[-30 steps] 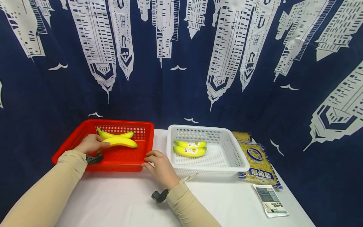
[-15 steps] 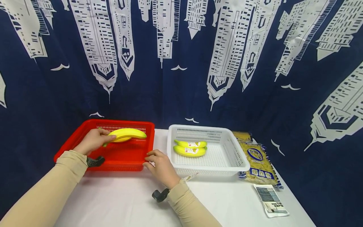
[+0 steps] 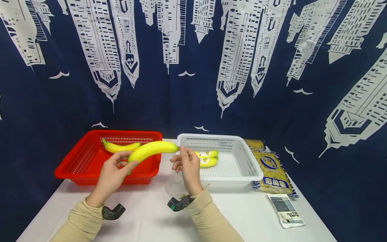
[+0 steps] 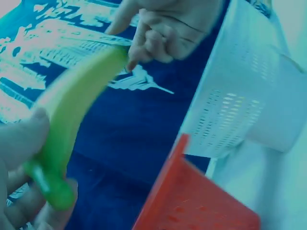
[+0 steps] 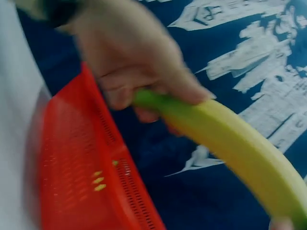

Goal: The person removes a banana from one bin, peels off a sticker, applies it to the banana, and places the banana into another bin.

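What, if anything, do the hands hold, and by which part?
The left hand holds a banana by its stem end; the right hand is at the other tip, grip unclear.

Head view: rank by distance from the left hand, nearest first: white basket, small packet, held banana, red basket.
1. Held banana: in the left hand.
2. Red basket: just behind that hand.
3. White basket: off to the right.
4. Small packet: far right, on the table.
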Available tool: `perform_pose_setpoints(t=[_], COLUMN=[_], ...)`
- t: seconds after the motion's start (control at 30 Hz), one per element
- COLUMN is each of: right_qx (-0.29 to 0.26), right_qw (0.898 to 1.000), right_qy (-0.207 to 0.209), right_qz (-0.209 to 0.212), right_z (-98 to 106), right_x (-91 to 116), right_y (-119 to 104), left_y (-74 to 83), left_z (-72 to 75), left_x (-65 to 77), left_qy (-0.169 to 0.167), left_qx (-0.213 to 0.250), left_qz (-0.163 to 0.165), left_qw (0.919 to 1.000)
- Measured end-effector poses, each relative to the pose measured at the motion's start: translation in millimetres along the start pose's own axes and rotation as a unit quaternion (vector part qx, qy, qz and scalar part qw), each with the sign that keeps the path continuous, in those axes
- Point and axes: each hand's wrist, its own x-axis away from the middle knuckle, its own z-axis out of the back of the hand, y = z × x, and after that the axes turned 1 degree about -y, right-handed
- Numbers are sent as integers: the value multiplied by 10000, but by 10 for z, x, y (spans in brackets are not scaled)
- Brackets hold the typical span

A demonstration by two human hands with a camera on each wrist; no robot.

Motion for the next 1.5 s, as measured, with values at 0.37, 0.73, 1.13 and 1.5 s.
perform_pose_setpoints(t=[0.37,0.73,1.13,1.5], right_qx=[692,608,2155,2870], right_qw=[9871,9410,8933,8818], right_qy=[-1055,-2872,-3669,-3522], right_qz=[-990,-1687,-1447,-1267], right_z=[817,1405,1485,1349], right_x=[407,507,507,540], right_y=[-95,204,369,351], left_y=[-202,-411,-492,-445], left_z=[-472,-604,-623,-582], left_x=[404,471,536,536], left_qy=[-648,-2304,-3157,-3493], left_qx=[307,249,218,-592], left_qz=[-1659,-1897,-2165,-1437], left_qw=[9835,9541,9236,9240])
